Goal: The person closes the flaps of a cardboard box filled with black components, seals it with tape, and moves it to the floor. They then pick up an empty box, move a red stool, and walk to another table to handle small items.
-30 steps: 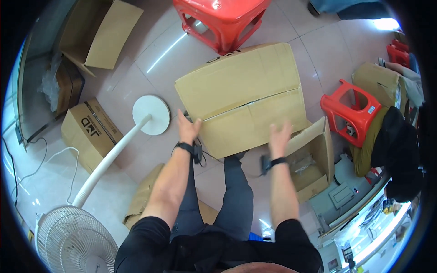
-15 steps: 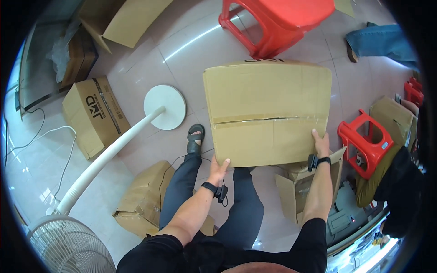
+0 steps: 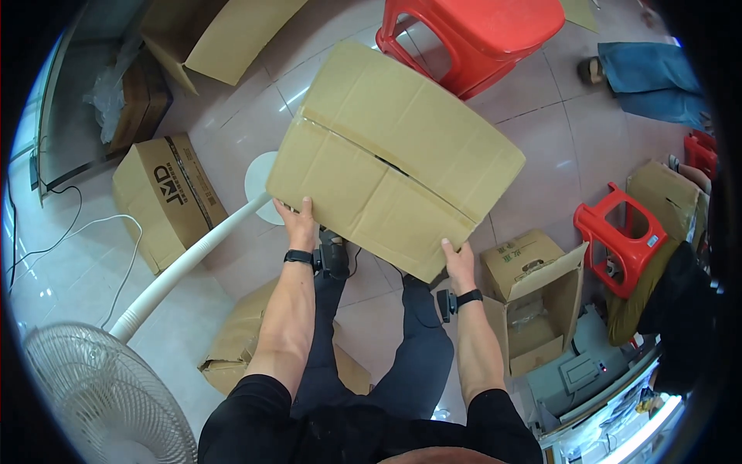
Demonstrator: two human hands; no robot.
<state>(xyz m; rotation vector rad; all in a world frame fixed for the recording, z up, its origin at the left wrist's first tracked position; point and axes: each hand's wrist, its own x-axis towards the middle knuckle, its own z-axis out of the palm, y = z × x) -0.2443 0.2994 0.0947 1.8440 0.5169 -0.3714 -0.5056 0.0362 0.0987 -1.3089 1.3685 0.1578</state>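
A large closed cardboard box [image 3: 417, 135] is in front of me, turned at a slant, with a seam running across its upper face. My left hand [image 3: 297, 220] grips its near left corner, thumb on top. At the near right corner, my right hand [image 3: 459, 259] holds the edge, thumb also on top; the fingers of both hands are partly hidden beneath. Dark bands with small black devices sit on both wrists. The box covers part of the round white base [image 3: 259, 185] of the fan.
A white fan [image 3: 108, 394] stands at the lower left. Cardboard boxes lie at the left [image 3: 166, 201], beside my left leg [image 3: 239, 332] and at the right, where one box [image 3: 541, 309] is open. A red stool [image 3: 495, 31] stands beyond; another red stool [image 3: 618, 240] is at right, near other people.
The box has swung clockwise and shifted left in my hands. Both hands moved left with it, and the box now overlaps the fan base.
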